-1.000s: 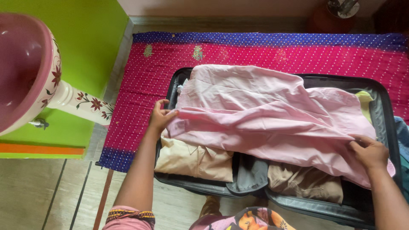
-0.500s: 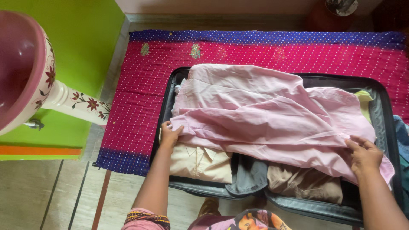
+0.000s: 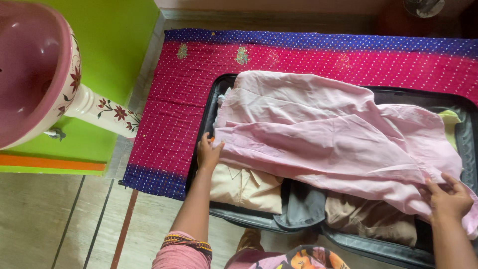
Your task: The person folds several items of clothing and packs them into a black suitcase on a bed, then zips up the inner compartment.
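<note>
Gripping the near-left edge of the pink garment [image 3: 323, 144], my left hand [image 3: 208, 153] has its fingers curled onto the cloth at the left side of the open suitcase [image 3: 219, 94]. I can see the thumb on top of the fabric, but how firmly it pinches I cannot tell. Off to the left of that hand stands a pink wash basin [image 3: 35, 74] on a flowered pedestal against a green wall [image 3: 119, 45]. Under the suitcase lies a magenta cloth with a blue dotted border [image 3: 169, 124], spread on the floor.

Moving right, the pink garment lies crumpled across most of the suitcase, covering what is packed beneath. Just below my left hand a folded beige shirt [image 3: 246, 187] shows from under the pink edge. Beside it hangs a grey flap [image 3: 301, 206] at the case's near rim, then a folded brown garment [image 3: 371, 216]. A yellow-green piece [image 3: 450, 119] peeks out at the far right.

My right hand [image 3: 448, 199] is closed on the garment's near-right corner, fingers pressed into the fabric over the case's right end.
</note>
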